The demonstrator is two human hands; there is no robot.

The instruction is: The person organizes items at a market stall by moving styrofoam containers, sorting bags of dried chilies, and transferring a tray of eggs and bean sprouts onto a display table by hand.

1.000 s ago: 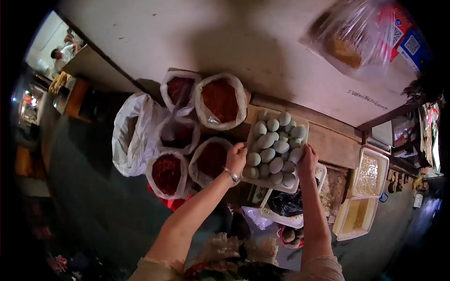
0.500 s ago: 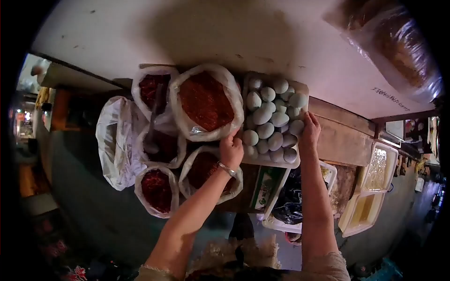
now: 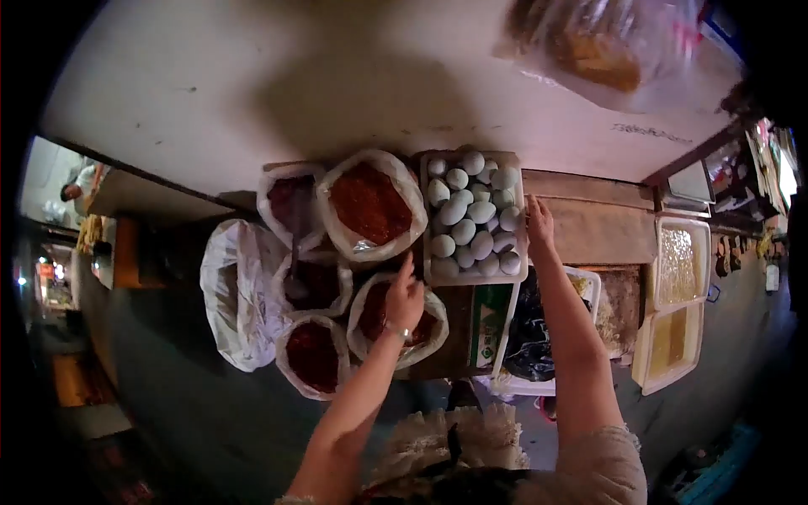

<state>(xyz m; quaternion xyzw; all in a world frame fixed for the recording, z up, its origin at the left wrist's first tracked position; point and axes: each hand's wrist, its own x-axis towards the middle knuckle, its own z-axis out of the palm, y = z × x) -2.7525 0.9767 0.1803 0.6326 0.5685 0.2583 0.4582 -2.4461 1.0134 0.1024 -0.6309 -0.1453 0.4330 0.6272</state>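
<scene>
Egg tray [image 3: 468,280] between outstretched fingers [image 3: 539,215]

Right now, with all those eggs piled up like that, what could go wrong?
An egg might roll off and crack: the eggs are heaped in the tray, and the right hand is close beside its edge, so a bump could jostle them. Also, the left hand is near an open bag of red stuff, so it could perhaps knock some out.

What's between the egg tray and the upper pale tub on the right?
In the head view, the right hand is beside the egg tray, then wooden boards stretch toward the upper pale tub.
</scene>
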